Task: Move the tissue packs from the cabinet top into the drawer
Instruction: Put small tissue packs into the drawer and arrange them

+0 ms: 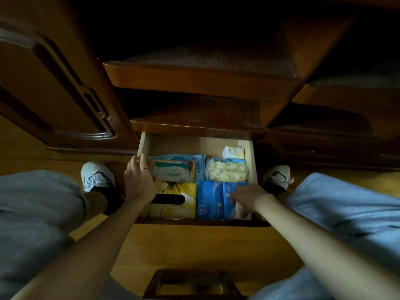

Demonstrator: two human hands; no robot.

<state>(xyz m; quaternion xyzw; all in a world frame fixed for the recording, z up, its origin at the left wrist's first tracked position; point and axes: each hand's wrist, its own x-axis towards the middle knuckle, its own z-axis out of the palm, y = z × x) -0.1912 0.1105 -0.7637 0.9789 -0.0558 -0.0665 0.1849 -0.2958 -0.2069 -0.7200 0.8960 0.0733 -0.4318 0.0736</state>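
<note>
Step in hand, as judged: arranging packs inside the open drawer [143, 148]; the cabinet top [201, 109] above it shows no pack, so the transfer looks near its end. Your left hand [139, 180] lies at the drawer's left wall, fingers fairly straight, fingertips touching the left edge of the white-green tissue pack [172, 171]; no curl round it is visible. Your right hand [249, 197] rests on the blue tissue packs [214, 200] at the front right, fingers spread flat and pressing down; whether the thumb pinches anything, you cannot tell. The yellow tissue pack [226, 171], the small pale pack [233, 152] and the yellow tissue box [173, 202] lie clear of both hands. Next move likely calls for seating the packs flat, withdrawing both hands, then pushing the drawer closed.
</note>
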